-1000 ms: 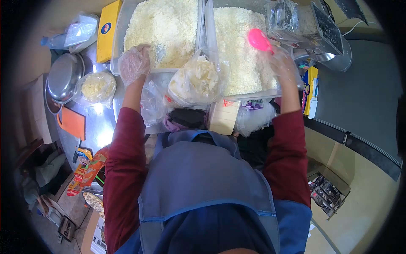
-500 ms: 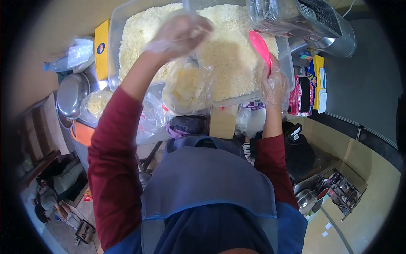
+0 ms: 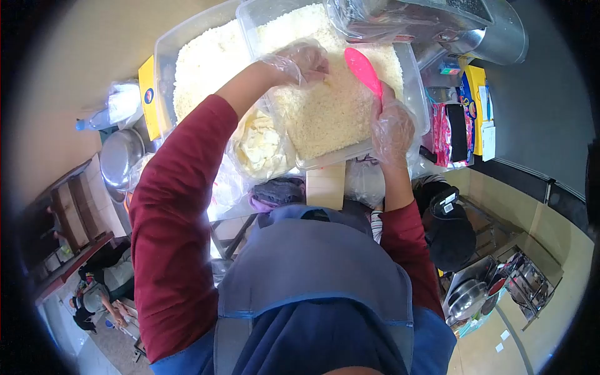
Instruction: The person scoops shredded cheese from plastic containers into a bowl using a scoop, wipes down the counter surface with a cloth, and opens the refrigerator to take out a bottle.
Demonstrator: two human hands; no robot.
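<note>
My left hand [image 3: 304,59], in a clear plastic glove, is over a tub [image 3: 251,37] of pale, crumbly flakes [image 3: 334,119]. Its fingers are closed together; what they hold, if anything, is too small to make out. Gloved as well, my right hand [image 3: 394,130] grips the handle of a pink plastic spoon [image 3: 361,67] at the tub's right side. The spoon's oval head points up and left over the flakes. Close below my left forearm, an open plastic bag [image 3: 261,142] holds pale, whitish-yellow pieces.
A second tub [image 3: 164,69] of similar flakes stands on the left, beside a yellow box [image 3: 147,97] and a metal pot [image 3: 122,156]. Plastic-wrapped metal equipment [image 3: 406,25] borders the tub at the top right. Another person [image 3: 103,300] is at the lower left.
My left hand has moved right and slightly down, from a blur between the tubs to over the right tub. The right hand still holds the spoon; the view has shifted slightly.
</note>
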